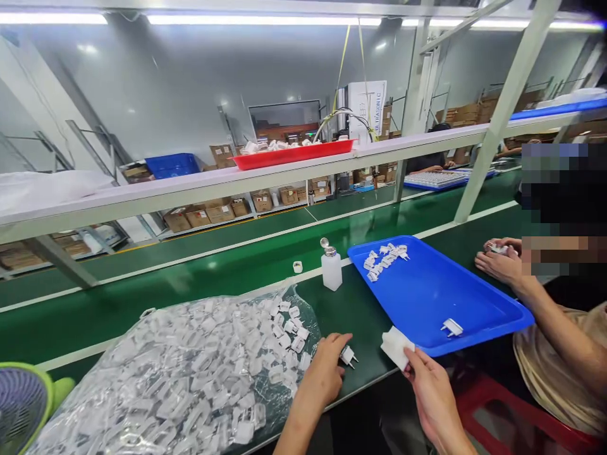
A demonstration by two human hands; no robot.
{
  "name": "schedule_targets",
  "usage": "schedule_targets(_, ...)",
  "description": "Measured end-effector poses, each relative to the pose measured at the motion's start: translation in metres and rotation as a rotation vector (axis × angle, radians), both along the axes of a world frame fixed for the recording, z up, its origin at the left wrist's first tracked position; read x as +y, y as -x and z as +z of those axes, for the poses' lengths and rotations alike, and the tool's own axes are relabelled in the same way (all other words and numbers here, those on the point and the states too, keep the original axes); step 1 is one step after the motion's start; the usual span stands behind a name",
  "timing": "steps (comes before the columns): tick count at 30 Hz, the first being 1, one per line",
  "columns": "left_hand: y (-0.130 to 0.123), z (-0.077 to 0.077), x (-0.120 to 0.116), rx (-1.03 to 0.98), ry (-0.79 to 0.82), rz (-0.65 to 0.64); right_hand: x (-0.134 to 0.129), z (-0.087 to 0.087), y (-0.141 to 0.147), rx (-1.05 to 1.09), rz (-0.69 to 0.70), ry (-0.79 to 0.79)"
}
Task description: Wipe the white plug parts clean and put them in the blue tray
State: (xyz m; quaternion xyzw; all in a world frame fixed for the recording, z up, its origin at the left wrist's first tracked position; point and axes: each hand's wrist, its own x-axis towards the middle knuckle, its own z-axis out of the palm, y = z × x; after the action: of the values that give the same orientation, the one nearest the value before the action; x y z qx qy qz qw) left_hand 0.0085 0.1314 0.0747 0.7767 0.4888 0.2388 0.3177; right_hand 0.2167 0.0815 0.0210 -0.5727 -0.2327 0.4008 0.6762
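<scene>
My left hand (325,373) is over the green bench, beside a white plug adapter (349,356) with two pins; its index finger is stretched out, and whether the other fingers grip the adapter is unclear. Between thumb and fingers, my right hand (429,385) pinches a folded white cloth (397,347) near the blue tray's front edge. Inside the blue tray (422,284) lie a group of white plugs (386,258) at the far left and a single plug (452,327) near the front. A clear plastic bag (190,366) spreads many white plug parts left of my hands.
A white pump bottle (332,270) stands behind my hands, near a small white part (298,267). At left is a green fan (28,404). A person's hands (502,259) work at right. A shelf bears a red tray (294,155).
</scene>
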Motion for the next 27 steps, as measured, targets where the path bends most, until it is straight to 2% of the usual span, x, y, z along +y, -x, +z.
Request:
schedule_targets(2,0.000,-0.005,0.001,-0.017,0.005,-0.021,0.001,-0.001,0.005,-0.105,0.037,0.006)
schedule_targets(5,-0.008,-0.016,0.000,-0.028,0.000,0.056,0.001,-0.004,0.022,-0.276,0.143,-0.010)
schedule_targets(8,-0.013,-0.024,-0.006,-0.052,-0.017,0.110,-0.007,-0.011,0.041,-0.455,0.277,-0.083)
schedule_targets(12,-0.014,-0.026,-0.013,-0.097,-0.045,0.129,-0.018,-0.022,0.056,-0.645,0.405,-0.198)
schedule_targets(15,-0.014,-0.026,-0.011,-0.106,-0.050,0.136,-0.013,-0.023,0.057,-0.741,0.428,-0.224)
schedule_targets(22,-0.018,-0.030,-0.012,-0.166,-0.070,0.114,0.016,-0.007,0.048,-0.869,0.445,-0.223)
schedule_targets(27,-0.025,-0.034,-0.023,-0.192,-0.059,0.155,0.018,-0.016,0.048,-0.894,0.451,-0.222)
